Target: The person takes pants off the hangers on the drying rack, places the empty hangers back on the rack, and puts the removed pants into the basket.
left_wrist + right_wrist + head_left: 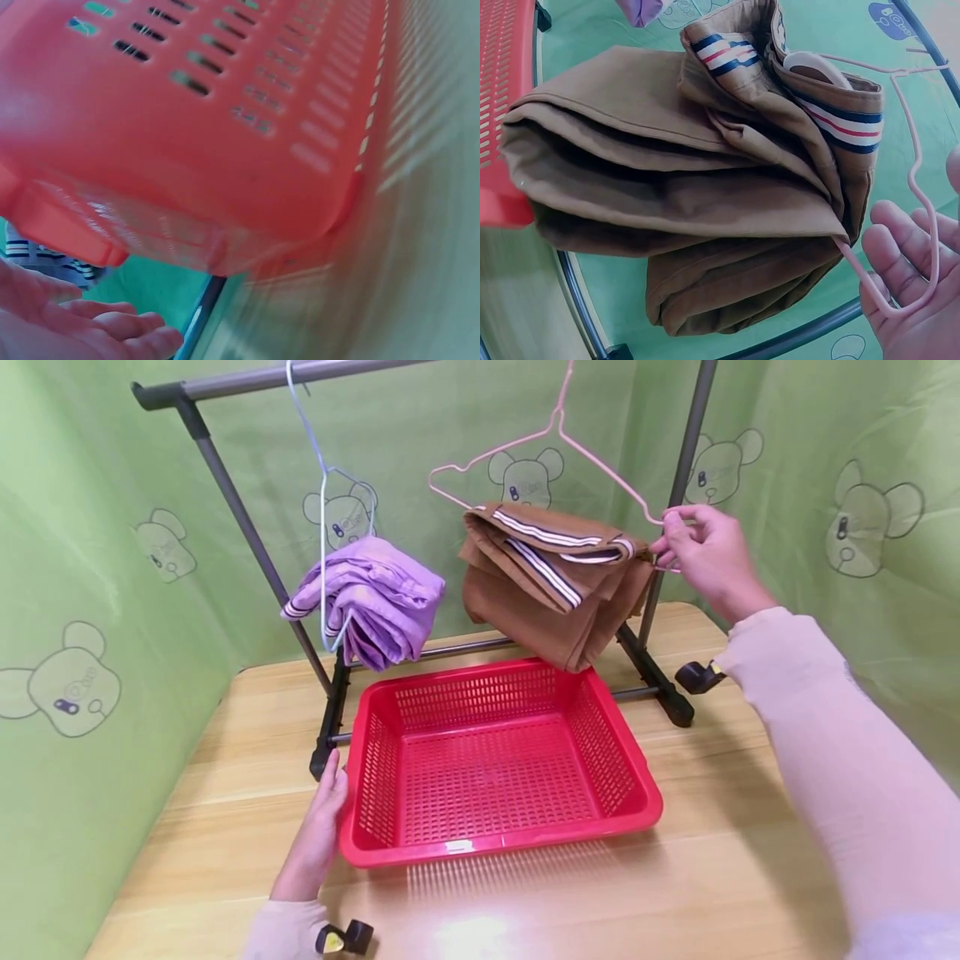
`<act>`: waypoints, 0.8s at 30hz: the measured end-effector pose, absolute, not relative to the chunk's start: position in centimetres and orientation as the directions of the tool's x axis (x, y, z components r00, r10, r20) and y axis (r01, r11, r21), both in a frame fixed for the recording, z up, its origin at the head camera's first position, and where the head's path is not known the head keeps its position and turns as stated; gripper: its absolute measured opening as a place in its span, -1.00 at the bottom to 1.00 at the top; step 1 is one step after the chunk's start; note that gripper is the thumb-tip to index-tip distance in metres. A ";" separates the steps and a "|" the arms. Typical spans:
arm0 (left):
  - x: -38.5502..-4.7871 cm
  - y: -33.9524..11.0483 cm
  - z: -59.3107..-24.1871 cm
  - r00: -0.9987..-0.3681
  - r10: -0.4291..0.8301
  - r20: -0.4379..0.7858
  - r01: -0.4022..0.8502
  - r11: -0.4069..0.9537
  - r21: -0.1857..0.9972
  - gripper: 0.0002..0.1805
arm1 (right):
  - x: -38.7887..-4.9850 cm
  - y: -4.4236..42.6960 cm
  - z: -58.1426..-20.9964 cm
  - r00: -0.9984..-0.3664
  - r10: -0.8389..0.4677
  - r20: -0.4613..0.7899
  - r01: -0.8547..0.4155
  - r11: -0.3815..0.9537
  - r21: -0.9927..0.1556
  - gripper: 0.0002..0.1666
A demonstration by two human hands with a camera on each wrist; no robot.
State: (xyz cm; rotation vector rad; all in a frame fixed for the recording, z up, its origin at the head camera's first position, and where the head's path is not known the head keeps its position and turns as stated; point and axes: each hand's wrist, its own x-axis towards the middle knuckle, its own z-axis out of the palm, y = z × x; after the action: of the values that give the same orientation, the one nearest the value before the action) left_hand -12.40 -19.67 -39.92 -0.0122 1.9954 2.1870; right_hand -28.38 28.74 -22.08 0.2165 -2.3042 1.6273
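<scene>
Brown folded trousers (555,577) with striped trim hang over the lower bar of a pink hanger (517,441). My right hand (708,556) holds that hanger's right end, and in the right wrist view its fingers curl round the pink wire (922,247) beside the brown cloth (675,202). At the left side of a red basket (495,777) is my left hand (318,835), fingers extended along the wall. The left wrist view shows the left hand (82,322) with relaxed fingers by the basket wall (150,142).
A purple folded garment (382,597) hangs on a blue hanger (322,527) at the left of the rack. The dark metal rack (232,502) stands behind the basket on a wooden table (225,802). Green cloth (60,568) with printed bears surrounds it.
</scene>
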 end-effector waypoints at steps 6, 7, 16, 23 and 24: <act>-12.3 -19.5 -40.2 -0.979 0.155 -0.134 -0.164 -0.198 0.966 -0.23 | -28.6 28.1 -21.9 -0.948 0.062 0.312 -0.279 0.310 -0.909 -0.71; -12.2 -19.5 -40.3 -0.978 0.159 -0.133 -0.165 -0.208 0.964 -0.23 | -28.6 28.1 -21.9 -0.948 0.064 0.311 -0.277 0.316 -0.908 -0.74; -12.1 -18.9 -40.7 -0.968 0.151 -0.199 -0.238 -0.314 0.919 -0.25 | -28.6 27.5 -21.6 -0.951 0.058 0.304 -0.264 0.358 -0.896 -0.81; -12.2 -18.8 -40.7 -0.967 0.159 -0.200 -0.244 -0.345 0.906 -0.19 | -28.7 27.0 -21.3 -0.943 0.049 0.329 -0.273 0.455 -0.848 -0.76; -12.2 -18.8 -40.7 -0.967 0.161 -0.199 -0.244 -0.347 0.906 -0.18 | -28.6 26.8 -21.3 -0.942 0.046 0.331 -0.272 0.472 -0.839 -0.75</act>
State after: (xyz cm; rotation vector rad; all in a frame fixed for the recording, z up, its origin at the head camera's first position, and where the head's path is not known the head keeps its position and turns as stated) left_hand -12.22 -18.78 -40.74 -0.1090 1.6272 2.3910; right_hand -28.63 26.85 -21.30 0.1913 -2.4161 1.4583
